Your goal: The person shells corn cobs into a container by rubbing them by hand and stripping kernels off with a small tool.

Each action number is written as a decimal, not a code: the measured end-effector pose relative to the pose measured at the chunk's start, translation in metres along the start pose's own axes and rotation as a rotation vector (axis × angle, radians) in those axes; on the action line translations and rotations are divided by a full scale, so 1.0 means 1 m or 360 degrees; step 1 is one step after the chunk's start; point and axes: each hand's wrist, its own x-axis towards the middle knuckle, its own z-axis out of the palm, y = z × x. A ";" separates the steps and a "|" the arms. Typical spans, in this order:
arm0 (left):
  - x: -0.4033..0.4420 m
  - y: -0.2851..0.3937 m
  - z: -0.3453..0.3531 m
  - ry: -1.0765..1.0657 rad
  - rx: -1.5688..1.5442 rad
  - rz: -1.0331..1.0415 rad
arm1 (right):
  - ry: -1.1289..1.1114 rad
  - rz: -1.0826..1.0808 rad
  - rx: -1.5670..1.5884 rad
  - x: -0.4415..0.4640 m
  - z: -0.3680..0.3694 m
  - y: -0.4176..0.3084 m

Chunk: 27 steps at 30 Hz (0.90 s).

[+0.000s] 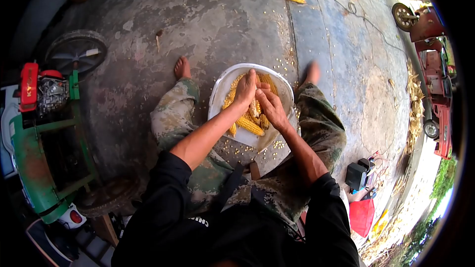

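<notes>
Head view shows the left hand (245, 91) and right hand (272, 110) apparently closed around a partly hidden corn cob (255, 108) over the middle of the white tub (217, 96), the cob between both, equally near, its long axis running roughly from far rim to near rim.

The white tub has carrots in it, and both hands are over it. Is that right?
Not quite: those aren't carrots. The head view shows yellow corn cobs in the white tub. The left hand and right hand are over it, just as you said.
</notes>
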 end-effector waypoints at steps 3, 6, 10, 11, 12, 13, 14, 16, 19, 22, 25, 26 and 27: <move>0.001 0.000 -0.001 -0.0078 0.0036 0.0097 | 0.0025 0.0177 0.0379 -0.002 -0.002 0.010; 0.002 0.004 0.002 -0.0074 -0.0149 0.0041 | 0.0035 0.0043 0.0311 0.000 -0.001 0.011; 0.003 0.008 0.002 -0.0073 -0.0282 -0.0057 | 0.0108 0.0379 0.0748 0.000 0.005 -0.007; 0.004 0.007 0.001 -0.0023 -0.0344 -0.0092 | 0.0066 0.0466 0.0756 -0.002 0.003 -0.014; 0.002 0.010 0.001 -0.0022 -0.0345 -0.0093 | 0.0024 0.0552 0.0763 -0.004 0.001 -0.019; 0.000 0.013 0.002 0.0067 -0.0429 -0.0148 | 0.0022 0.0552 0.0763 -0.005 0.001 -0.022; -0.001 0.016 0.003 0.0156 -0.0513 -0.0203 | -0.0025 0.0615 0.0517 -0.006 0.001 -0.025; 0.001 0.013 0.002 0.0175 -0.0492 -0.0156 | -0.0071 0.0678 0.0272 -0.007 0.004 -0.024; 0.001 0.007 0.007 0.0162 -0.0433 -0.0033 | 0.0195 0.0134 0.0005 -0.005 0.017 -0.011; 0.001 0.003 0.008 0.0233 -0.0321 0.0112 | 0.0172 0.0118 -0.0131 -0.005 0.015 -0.010; 0.001 0.001 0.006 0.0275 -0.0199 0.0125 | 0.0156 0.0106 -0.0154 -0.005 0.014 -0.011; 0.001 0.001 0.007 0.0286 -0.0170 0.0119 | 0.0177 0.0074 -0.0143 -0.004 0.013 -0.008; -0.001 0.003 0.008 0.0279 -0.0167 0.0116 | 0.0185 0.0075 -0.0142 -0.003 0.012 -0.002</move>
